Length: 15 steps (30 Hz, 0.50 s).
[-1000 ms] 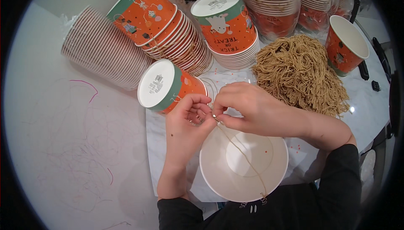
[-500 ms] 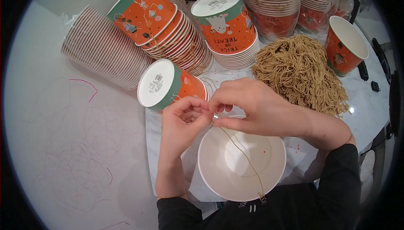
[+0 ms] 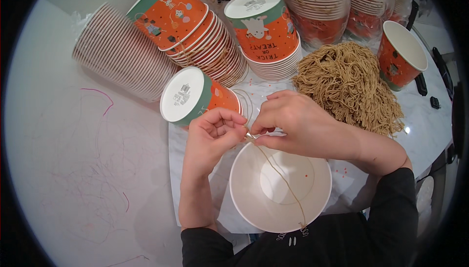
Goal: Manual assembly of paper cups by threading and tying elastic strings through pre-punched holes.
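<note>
Head view: a thin, tan, twisted-fibre cord (image 3: pixel 281 174) crosses the mouth of a round paper tub (image 3: pixel 247 194) with a smooth white interior. Near the far rim, the left hand (image 3: pixel 207 138) and right hand (image 3: pixel 293 123) pinch the cord's upper end, where a small shiny piece (image 3: pixel 250 136) shows. One second earlier, the left hand lay slightly farther right.

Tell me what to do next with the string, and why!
Perhaps secure the string at the far side of the white-lined bucket. It crosses from the near side, and the left hand and right hand pinch its far part, though any fastening is hidden.
</note>
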Motion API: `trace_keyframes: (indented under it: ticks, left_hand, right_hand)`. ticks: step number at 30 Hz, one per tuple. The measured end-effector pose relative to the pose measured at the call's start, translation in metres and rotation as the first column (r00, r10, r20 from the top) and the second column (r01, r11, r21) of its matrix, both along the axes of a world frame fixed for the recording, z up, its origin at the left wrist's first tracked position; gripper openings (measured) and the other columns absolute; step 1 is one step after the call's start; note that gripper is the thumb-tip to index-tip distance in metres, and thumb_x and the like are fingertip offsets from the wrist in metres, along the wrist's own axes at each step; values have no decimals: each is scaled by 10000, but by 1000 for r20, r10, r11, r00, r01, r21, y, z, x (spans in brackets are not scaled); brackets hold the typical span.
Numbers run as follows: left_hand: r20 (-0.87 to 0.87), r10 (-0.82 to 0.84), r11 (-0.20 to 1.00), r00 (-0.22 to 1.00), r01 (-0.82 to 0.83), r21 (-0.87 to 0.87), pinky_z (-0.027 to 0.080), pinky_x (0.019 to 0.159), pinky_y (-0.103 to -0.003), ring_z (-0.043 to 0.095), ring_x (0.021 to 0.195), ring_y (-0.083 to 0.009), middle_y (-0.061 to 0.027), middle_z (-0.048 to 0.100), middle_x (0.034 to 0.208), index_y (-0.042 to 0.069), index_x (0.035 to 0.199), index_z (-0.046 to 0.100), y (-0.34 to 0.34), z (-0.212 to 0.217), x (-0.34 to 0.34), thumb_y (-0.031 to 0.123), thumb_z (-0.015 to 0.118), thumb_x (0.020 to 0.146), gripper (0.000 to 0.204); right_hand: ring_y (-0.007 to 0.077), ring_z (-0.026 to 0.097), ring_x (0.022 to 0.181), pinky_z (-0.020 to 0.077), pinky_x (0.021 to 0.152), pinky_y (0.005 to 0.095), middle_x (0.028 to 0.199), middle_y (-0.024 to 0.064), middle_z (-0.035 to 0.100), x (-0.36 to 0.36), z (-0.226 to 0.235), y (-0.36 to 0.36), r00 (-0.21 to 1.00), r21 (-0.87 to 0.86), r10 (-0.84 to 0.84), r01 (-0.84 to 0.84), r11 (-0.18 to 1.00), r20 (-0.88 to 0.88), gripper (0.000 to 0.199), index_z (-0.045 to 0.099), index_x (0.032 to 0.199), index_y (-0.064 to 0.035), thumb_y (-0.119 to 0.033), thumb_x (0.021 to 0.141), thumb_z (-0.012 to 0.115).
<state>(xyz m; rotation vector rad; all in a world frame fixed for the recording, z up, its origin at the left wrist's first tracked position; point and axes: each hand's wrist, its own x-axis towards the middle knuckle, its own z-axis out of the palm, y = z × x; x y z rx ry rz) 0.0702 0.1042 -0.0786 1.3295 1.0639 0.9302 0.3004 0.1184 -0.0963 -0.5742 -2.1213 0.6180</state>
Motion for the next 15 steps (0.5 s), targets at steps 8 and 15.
trace_keyframes:
  ticks: [8, 15]
  left_hand:
    - [2, 23, 1000, 1000, -23, 3, 537, 738, -183, 666, 812, -50, -25, 692, 921, -30, 1057, 675, -1, -1, 2, -67, 707, 852, 211]
    - [-236, 73, 982, 969, -29, 185, 517, 722, -175, 645, 802, -28, 1, 684, 883, -30, 1022, 695, -4, -8, 11, -79, 696, 829, 199]
  right_hand:
    - [336, 662, 727, 522, 704, 442, 745, 134, 658, -1, 0, 0, 1000, 27, -25, 25, 999, 2, 100, 640, 770, -21, -87, 798, 710]
    - [362, 647, 739, 517, 685, 456, 815, 150, 643, -5, -4, -1, 998, 1, -46, 46, 999, -41, 107, 612, 856, -10, -87, 834, 684]
